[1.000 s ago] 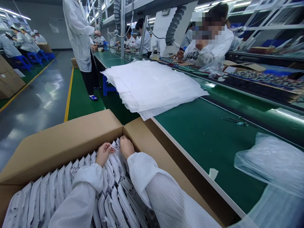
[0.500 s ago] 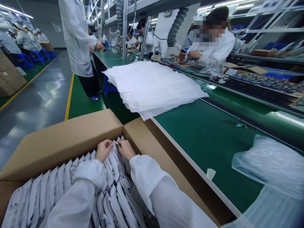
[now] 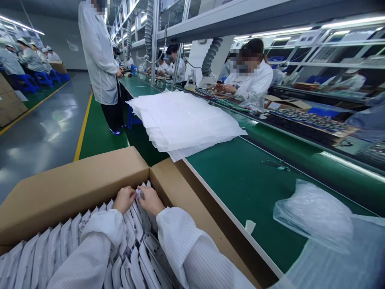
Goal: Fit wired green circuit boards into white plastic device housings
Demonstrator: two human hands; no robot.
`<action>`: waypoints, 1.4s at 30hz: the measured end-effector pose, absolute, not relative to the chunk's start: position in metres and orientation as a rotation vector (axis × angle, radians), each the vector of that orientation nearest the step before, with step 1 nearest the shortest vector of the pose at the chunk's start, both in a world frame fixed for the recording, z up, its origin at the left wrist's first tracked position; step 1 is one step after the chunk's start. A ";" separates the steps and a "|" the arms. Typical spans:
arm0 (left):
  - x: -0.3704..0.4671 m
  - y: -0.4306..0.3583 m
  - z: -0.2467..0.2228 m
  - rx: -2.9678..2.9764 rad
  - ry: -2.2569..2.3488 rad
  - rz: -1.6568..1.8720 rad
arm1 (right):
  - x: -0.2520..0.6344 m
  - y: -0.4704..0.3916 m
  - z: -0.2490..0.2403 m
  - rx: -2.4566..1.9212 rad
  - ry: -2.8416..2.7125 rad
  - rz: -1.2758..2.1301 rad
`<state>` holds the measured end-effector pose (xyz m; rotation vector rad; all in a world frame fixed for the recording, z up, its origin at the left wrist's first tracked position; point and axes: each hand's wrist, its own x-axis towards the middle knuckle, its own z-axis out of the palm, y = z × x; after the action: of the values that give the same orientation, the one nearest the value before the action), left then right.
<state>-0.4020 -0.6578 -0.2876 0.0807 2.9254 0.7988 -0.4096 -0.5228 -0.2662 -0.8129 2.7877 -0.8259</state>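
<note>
White plastic housings (image 3: 54, 249) stand on edge in tight rows inside an open cardboard box (image 3: 81, 180), some seemingly with thin white wrapping between them. My left hand (image 3: 125, 199) is closed in a pinch at the top of a housing near the box's far corner. Close beside it, my right hand (image 3: 151, 200) has its fingers bent and pinched on the same housing's upper edge. A small pale bit of the housing or its wrapping shows between the fingertips. The lower parts of the housings are hidden by my sleeves.
A stack of white sheets (image 3: 186, 124) overhangs the near edge of the green worktable (image 3: 222, 172). Tweezers (image 3: 278, 165), a clear plastic bag (image 3: 313, 212) and a paper scrap (image 3: 250, 226) lie there. One co-worker (image 3: 100, 60) stands in the aisle; another (image 3: 252, 76) sits across the line.
The camera view has shifted, moving the scene left and slightly down. My hands stay at the same row of housings, fingertips slightly closer together. The standing co-worker's arm has drawn in.
</note>
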 end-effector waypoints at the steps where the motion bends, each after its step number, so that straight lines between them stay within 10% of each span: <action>1: -0.401 -0.658 -0.283 0.096 2.921 0.825 | -0.409 -0.523 -0.265 -0.847 2.761 -0.806; 23: -0.393 -0.674 -0.304 0.047 2.869 0.378 | -0.419 -0.524 -0.244 -0.443 2.894 -0.731; 42: -0.372 -0.690 -0.254 0.079 3.002 0.879 | -0.424 -0.550 -0.242 -0.950 2.527 -0.634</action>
<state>-0.3722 -0.6898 -0.2540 0.0787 3.0021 0.8789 -0.4240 -0.5497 -0.2416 -0.9499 2.5266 -0.6341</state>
